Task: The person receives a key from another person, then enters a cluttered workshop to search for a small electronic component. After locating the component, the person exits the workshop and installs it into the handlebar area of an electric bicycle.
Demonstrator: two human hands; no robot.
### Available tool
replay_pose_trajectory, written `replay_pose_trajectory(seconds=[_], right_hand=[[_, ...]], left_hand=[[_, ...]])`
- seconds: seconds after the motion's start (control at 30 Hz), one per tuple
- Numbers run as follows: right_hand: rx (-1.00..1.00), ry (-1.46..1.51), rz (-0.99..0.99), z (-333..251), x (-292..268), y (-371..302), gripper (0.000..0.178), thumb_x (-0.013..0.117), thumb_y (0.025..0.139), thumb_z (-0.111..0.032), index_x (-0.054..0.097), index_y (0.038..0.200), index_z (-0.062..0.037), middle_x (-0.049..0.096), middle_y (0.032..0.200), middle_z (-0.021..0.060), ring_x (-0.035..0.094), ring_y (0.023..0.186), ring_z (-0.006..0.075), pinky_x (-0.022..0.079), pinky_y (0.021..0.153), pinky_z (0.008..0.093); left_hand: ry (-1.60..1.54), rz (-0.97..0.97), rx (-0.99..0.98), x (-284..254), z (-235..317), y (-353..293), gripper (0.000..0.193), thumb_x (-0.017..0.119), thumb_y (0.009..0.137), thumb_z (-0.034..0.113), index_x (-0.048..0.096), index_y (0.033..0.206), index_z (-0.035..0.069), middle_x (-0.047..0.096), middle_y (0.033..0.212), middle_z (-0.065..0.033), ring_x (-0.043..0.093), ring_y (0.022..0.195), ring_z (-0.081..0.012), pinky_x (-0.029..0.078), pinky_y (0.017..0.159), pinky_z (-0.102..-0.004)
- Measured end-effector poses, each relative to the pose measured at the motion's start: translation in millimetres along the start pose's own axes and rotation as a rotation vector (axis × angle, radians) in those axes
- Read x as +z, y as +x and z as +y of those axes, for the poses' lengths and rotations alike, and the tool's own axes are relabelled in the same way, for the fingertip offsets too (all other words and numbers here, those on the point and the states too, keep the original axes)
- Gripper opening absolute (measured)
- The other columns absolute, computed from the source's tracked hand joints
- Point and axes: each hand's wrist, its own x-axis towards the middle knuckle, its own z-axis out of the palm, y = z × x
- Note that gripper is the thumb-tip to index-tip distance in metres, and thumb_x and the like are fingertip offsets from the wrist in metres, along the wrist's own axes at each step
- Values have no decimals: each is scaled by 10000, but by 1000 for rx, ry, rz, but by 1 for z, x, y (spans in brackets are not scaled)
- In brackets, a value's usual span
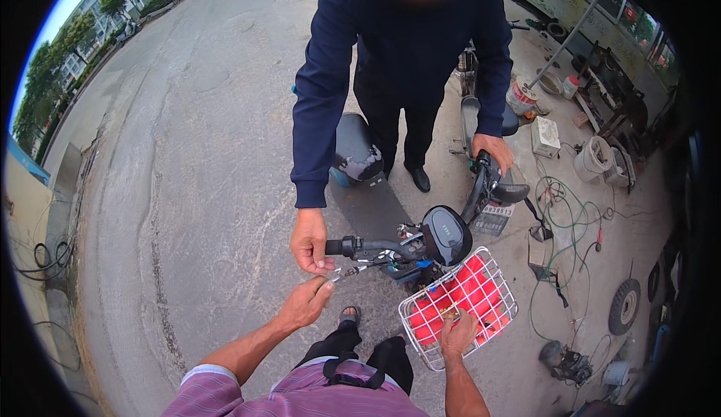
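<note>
My left hand (306, 304) is closed, with thumb and forefinger pinching a small silvery metal piece (336, 277) by the end of the scooter's brake lever (357, 268). Close above it, a co-worker's hand (309, 243) hangs with bent fingers beside the black handlebar grip (335, 247). Over the white wire basket (508, 294) my right hand (460, 334) has its fingers drawn together; a small brownish thing shows at their tips, too small to name. Bright red material (475, 276) fills much of the basket. Behind it sits the scooter's dark front display (447, 235).
The co-worker's other hand (493, 151) rests on the far handlebar end. A worn scooter seat (356, 148) is beyond the grip. To the right are a green hose (535, 297), a small wheel (624, 306), a white bucket (593, 159) and a metal machine part (565, 363).
</note>
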Motion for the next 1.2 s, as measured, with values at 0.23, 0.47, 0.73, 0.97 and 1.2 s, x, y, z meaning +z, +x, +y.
replay_pose_trajectory(seconds=[0.23,0.47,0.73,0.97,1.2], right_hand=[[-4,-27,41,3,10,-6,317,659,778,-210,641,1035,-25,627,932,140,552,972,336,420,844,475],[9,-41,16,-5,4,8,311,669,786,-175,631,1054,-21,619,977,162,554,980,335,428,874,454],[-22,-67,60,-2,9,1,301,672,764,-189,638,1018,-31,618,908,123,555,952,317,419,847,452],[-23,-58,63,-2,12,1,299,664,764,-186,640,1021,-35,611,884,118,554,935,310,423,841,445],[11,-67,52,-1,11,4,311,657,759,-204,639,1028,-48,605,877,116,550,928,303,419,832,443]], left_hand=[[57,-327,-137,-9,-12,16,421,443,1006,377,616,971,-6,621,715,-108,621,698,-231,473,678,-385],[275,-32,188,-49,24,27,324,580,941,289,619,1076,-3,639,962,-197,643,893,-344,491,796,-420],[383,31,656,-44,64,45,409,654,821,92,534,1208,35,573,1134,-195,571,1072,-367,453,910,-449],[440,-282,368,-40,46,102,565,614,776,108,448,1311,32,538,1204,-217,550,1111,-393,430,955,-469],[587,-341,205,-33,54,122,498,702,744,269,540,1174,79,641,1017,-175,637,943,-364,489,803,-449]])
